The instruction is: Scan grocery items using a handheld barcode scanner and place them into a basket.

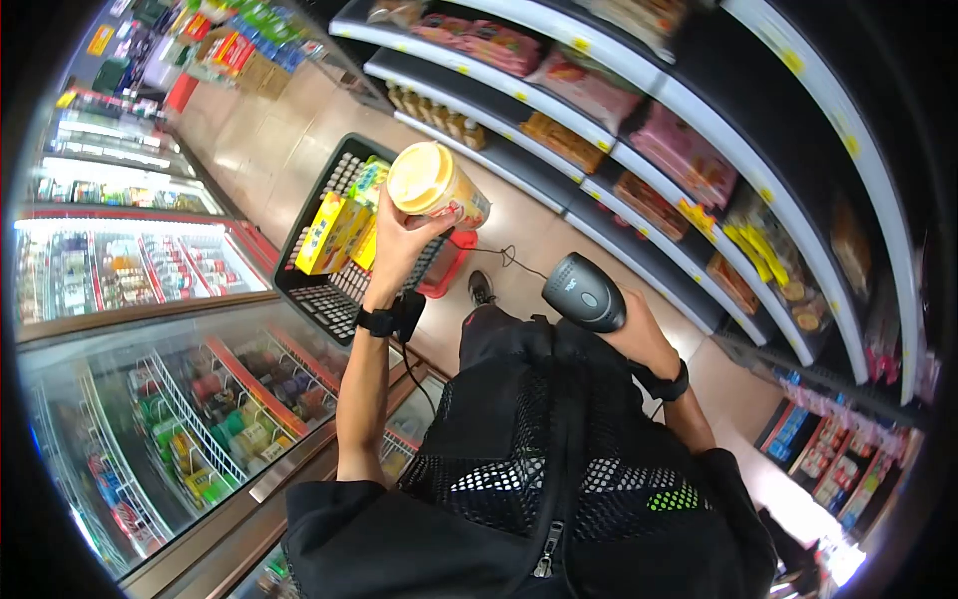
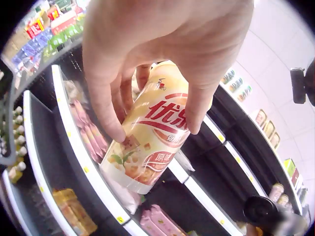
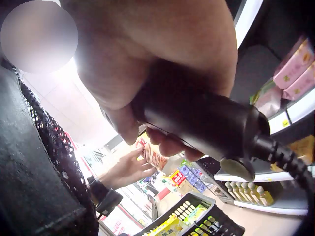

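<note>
In the head view my left hand [image 1: 401,245] grips a milk tea cup [image 1: 467,200], pale yellow with a lid and red lettering. The left wrist view shows the fingers and thumb on both sides of that cup [image 2: 155,132], its printed side facing the camera. My right hand [image 1: 644,334] holds a black barcode scanner [image 1: 584,293] by its handle, with the scanner's head turned toward the cup but apart from it. A coiled cord [image 3: 283,155] leaves the handle's end in the right wrist view. Beneath the left hand stands a dark shopping basket [image 1: 311,270] with yellow boxes [image 1: 329,235] inside.
Shelves [image 1: 559,165] of packaged food run along the right side, with small bottles [image 1: 439,115] on a low shelf. Glass-topped freezers [image 1: 200,419] line the left. A red stool-like object [image 1: 446,265] stands by the basket, and a thin cable [image 1: 509,257] crosses above the tiled floor [image 1: 269,125].
</note>
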Motion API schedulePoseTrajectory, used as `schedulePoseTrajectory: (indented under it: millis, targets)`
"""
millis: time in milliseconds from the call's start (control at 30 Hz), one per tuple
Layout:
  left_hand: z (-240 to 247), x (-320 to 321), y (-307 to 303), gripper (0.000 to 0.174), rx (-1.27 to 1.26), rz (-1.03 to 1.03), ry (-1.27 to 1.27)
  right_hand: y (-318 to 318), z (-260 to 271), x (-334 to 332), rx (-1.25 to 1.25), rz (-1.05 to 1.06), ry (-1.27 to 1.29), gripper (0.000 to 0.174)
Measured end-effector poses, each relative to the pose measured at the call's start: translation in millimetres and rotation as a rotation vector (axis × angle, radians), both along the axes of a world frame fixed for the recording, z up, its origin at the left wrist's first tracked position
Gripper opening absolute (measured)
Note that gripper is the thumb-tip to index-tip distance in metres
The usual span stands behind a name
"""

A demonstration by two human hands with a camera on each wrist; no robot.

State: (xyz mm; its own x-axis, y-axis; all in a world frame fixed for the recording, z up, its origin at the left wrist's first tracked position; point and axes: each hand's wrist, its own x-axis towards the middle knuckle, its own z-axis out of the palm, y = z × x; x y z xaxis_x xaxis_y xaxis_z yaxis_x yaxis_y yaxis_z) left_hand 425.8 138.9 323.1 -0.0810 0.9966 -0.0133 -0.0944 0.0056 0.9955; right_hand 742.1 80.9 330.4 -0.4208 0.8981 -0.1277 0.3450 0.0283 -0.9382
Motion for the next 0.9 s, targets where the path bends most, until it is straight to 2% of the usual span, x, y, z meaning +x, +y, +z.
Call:
schedulePoseTrajectory:
  millis: [67, 100, 133, 200, 267, 333, 367, 400, 467, 533, 600, 667, 767, 833, 900]
  targets:
    - [-20, -54, -1, 0.063, 0.014, 0.113, 0.139, 14, 4, -32, -0.020, 0.013, 0.008, 0.040]
    - [-30, -81, -1, 0.064, -0.029, 0.156, 0.120, 23, 9, -46, -0.011, 0.070, -0.063, 0.048]
    - [-44, -108, -2, 0.064, -0.038, 0.177, 0.121, 31, 6, -62, -0.019, 0.091, -0.062, 0.048]
    - [-81, -159, -4, 0.069, -0.128, 0.319, 0.383, 42, 0, -88, -0.040, 0.099, -0.116, 0.043]
    - [-130, -204, -4, 0.069, -0.105, 0.324, 0.369, 49, -9, -109, -0.066, 0.092, -0.110, 0.039]
    - [-169, -234, -8, 0.059, -0.121, 0.381, 0.561, 55, -11, -129, -0.086, 0.086, -0.162, 0.039]
    - [-187, -241, -13, 0.063, -0.131, 0.421, 0.793, 56, -9, -137, -0.108, 0.076, -0.167, 0.038]
    - [-195, -237, -16, 0.068, -0.218, 0.507, 0.924, 58, -8, -144, -0.129, 0.078, -0.179, 0.038]
    - [-210, -238, -15, 0.073, -0.318, 0.488, 0.796, 59, -7, -152, -0.183, 0.061, -0.202, 0.039]
    - [-230, -241, -13, 0.072, -0.362, 0.453, 0.838, 62, -7, -156, -0.217, 0.068, -0.252, 0.041]
    - [-249, -242, -10, 0.071, -0.341, 0.474, 0.684, 64, -8, -157, -0.219, 0.064, -0.277, 0.041]
    - [-261, -238, -5, 0.070, -0.607, 0.519, 0.874, 70, -9, -160, -0.224, 0.067, -0.326, 0.041]
    - [-284, -237, -1, 0.073, -0.766, 0.477, 0.955, 72, -13, -159, -0.270, 0.054, -0.386, 0.041]
    - [-292, -236, 2, 0.073, -0.719, 0.490, 0.957, 76, -15, -163, -0.302, 0.044, -0.381, 0.041]
    - [-305, -236, 10, 0.073, -0.728, 0.495, 0.987, 79, -13, -170, -0.200, 0.026, -0.411, 0.030]
